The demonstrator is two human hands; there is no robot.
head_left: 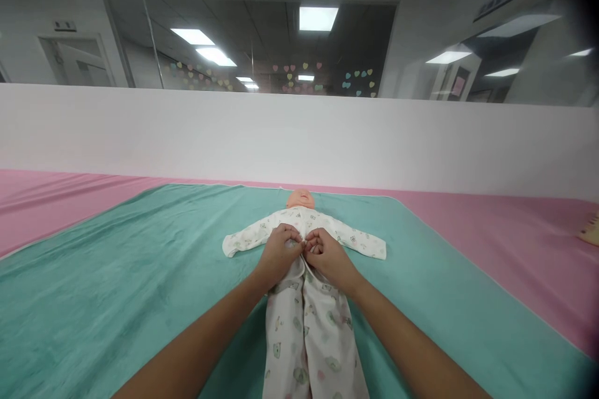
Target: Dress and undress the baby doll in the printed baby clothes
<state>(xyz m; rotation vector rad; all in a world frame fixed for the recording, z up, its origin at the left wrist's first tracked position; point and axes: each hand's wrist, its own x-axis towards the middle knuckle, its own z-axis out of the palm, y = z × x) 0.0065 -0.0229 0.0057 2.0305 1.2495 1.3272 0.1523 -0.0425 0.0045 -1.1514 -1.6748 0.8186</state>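
A baby doll [300, 198] lies on its back, its head at the far end. It wears a white patterned baby jacket [255, 234] with both sleeves spread out sideways. White patterned trousers [322, 336] stretch toward me. Over the doll's middle, my left hand [283, 249] is closed, fingertips pinching the jacket's front edge. Close beside it, almost touching, my right hand [324, 252] pinches the opposite front edge. My fingers hide the exact spot that they grip, so any fastener there cannot be made out.
A green blanket [140, 274] lies beneath the doll, on a pink sheet [491, 237]. Behind it rises a low white wall [299, 137] with a glass window above. At the far right edge sits a partly cut-off tan object [590, 229].
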